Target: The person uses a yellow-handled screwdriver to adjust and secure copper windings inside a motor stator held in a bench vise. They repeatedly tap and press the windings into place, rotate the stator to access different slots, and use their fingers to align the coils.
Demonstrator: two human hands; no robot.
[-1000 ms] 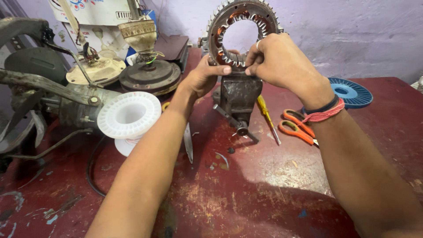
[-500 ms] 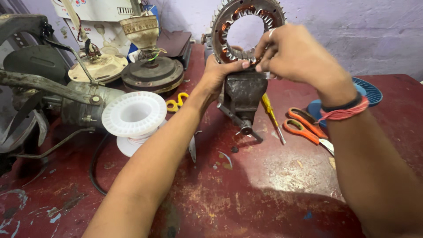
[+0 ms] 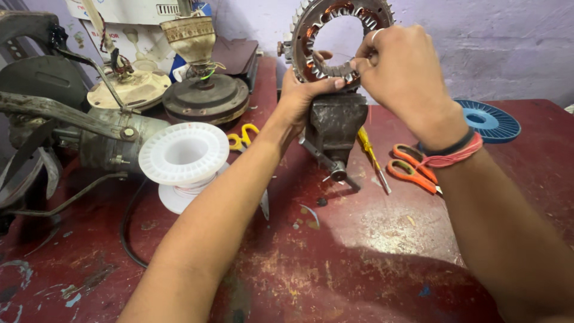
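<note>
Ring-shaped motor stator [image 3: 311,36] with copper windings upright in a dark bench vise [image 3: 335,122] near the workbench's [image 3: 359,263] far edge; left hand [image 3: 302,96] gripping its lower rim, thumb pressed along it; right hand [image 3: 403,75] pinching the same rim; orange scissors [image 3: 412,167] and yellow screwdriver [image 3: 371,158] just right of the vise; white spool [image 3: 182,157] left.

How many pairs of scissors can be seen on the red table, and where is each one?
2. The orange scissors lie right of the vise, under the right wrist. The yellow scissors lie left of the vise, partly behind the left forearm. Others may be hidden.
</note>
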